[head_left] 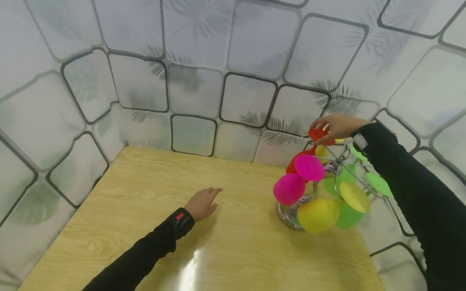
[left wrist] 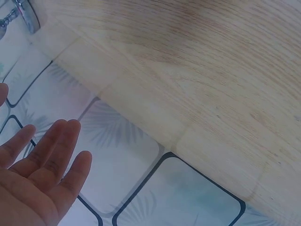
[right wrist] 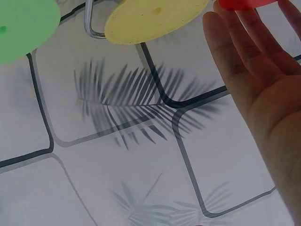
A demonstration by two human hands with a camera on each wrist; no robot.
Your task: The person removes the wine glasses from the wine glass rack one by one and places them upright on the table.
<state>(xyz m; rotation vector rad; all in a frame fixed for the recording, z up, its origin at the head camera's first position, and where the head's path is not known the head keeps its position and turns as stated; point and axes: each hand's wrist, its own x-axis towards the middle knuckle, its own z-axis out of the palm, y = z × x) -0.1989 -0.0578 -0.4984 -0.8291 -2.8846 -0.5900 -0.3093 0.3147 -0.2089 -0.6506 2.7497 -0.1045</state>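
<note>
A chrome rack with radiating arms stands at the right of the table, hung with coloured plastic goblets, bowls down and round feet up. My right hand is over the rack's far side and pinches the foot of a red goblet. In the right wrist view the fingers of that hand meet the red foot at the top edge. My left hand is over the middle of the table, fingers loosely extended. The left wrist view shows its palm holding nothing.
A pink goblet, a yellow goblet and several green ones hang on the rack. Its round chrome base rests on the wood-grain table. Patterned curtain-like sheeting rises behind and beside the table.
</note>
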